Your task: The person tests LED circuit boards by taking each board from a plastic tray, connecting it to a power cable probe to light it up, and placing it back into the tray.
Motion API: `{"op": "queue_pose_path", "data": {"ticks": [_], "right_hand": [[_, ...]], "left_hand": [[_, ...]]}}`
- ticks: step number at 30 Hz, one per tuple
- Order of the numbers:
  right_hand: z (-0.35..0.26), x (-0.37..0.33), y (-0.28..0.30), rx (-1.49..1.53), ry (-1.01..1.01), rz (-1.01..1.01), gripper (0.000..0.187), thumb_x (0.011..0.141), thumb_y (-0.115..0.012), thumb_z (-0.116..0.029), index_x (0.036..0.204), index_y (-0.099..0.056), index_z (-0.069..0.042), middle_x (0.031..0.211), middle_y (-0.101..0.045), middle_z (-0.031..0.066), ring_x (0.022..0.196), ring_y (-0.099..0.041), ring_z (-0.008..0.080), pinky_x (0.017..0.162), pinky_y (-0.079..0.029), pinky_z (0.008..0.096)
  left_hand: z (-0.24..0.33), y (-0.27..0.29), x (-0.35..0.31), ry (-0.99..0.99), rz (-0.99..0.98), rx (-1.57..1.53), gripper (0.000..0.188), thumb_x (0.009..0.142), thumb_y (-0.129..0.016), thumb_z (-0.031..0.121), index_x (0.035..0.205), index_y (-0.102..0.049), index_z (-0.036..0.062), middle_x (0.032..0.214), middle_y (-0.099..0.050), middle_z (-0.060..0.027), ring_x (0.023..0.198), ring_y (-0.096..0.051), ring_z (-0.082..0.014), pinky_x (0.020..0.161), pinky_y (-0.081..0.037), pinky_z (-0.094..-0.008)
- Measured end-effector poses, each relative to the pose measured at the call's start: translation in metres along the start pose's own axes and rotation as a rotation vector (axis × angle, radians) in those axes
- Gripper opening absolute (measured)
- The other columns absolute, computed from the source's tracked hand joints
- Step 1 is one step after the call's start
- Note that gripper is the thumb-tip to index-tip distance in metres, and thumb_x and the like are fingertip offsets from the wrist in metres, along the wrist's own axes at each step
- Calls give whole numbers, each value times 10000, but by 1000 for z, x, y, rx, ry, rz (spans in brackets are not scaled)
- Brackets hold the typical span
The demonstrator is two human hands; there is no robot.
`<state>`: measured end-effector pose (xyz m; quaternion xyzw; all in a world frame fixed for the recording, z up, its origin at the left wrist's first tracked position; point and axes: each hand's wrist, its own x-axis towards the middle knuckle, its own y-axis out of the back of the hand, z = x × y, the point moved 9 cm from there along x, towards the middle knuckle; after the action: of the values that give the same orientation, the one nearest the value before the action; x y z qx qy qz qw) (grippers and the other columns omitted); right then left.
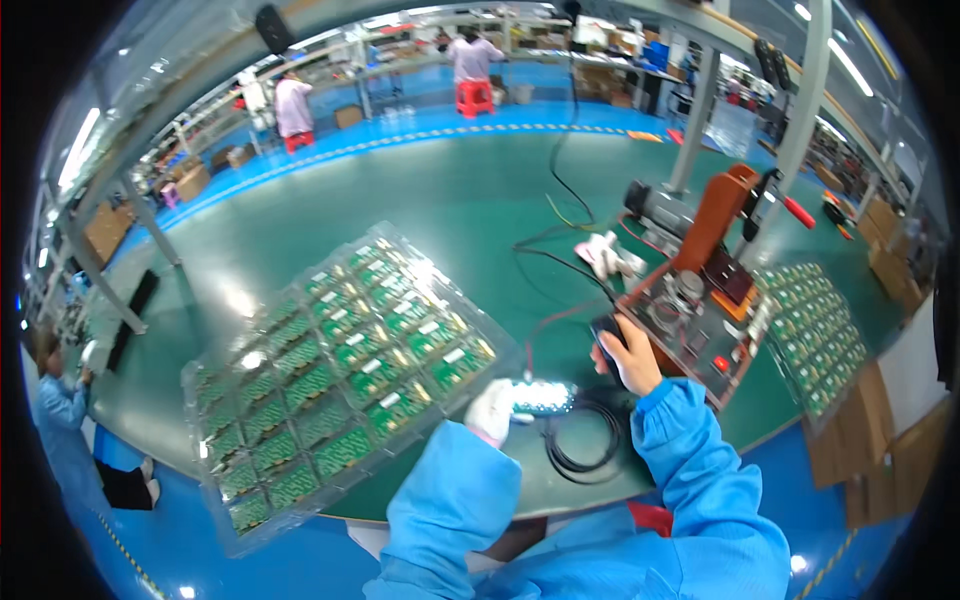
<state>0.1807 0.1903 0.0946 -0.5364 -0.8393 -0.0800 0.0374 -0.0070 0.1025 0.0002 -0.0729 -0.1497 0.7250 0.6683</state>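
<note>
My left hand (490,410), in a white glove, is closed on the left end of a small circuit board (545,398), which shines brightly under glare or its own light. My bare right hand (632,358) is wrapped round a black handheld tool (606,340) just right of the board and a little farther away. A dark cable runs off beyond the tool. Left of my hands lies a clear plastic tray (300,470) with rows of green circuit boards (370,375). Below the bright board and to its right rests a coiled black cable (553,455).
A test fixture (690,350) with a brown upright and a red-handled clamp (798,211) stands at the right. Beyond it lies another tray of green boards (815,335). White gloves (608,257) lie behind the fixture. A person in blue (65,410) is at far left.
</note>
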Motion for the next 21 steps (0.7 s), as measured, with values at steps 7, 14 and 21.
{"op": "queue_pose_path", "data": {"ticks": [7, 14, 21], "right_hand": [[44, -1, 13, 284, 80, 112, 238, 887, -476, -204, 967, -471, 19, 716, -563, 119, 531, -545, 164, 470, -442, 285], [65, 11, 14, 546, -96, 74, 252, 823, -447, -164, 997, -434, 17, 779, -561, 159, 592, -578, 214, 522, -514, 343], [69, 11, 18, 483, -204, 151, 287, 873, -504, -285, 864, -516, 2, 590, -552, 116, 438, -529, 186, 410, -436, 292]], "left_hand": [[13, -13, -13, -45, -25, 107, 342, 952, -362, 272, 1036, -540, -8, 845, -614, -85, 731, -597, -141, 688, -476, -273], [9, -20, 18, 95, -13, 268, 396, 949, -348, 323, 854, -570, 9, 712, -587, -53, 563, -540, -98, 527, -446, -241], [4, -32, 24, 118, -23, 332, 376, 944, -368, 307, 889, -602, 19, 659, -568, -50, 500, -500, -87, 471, -403, -230]]}}
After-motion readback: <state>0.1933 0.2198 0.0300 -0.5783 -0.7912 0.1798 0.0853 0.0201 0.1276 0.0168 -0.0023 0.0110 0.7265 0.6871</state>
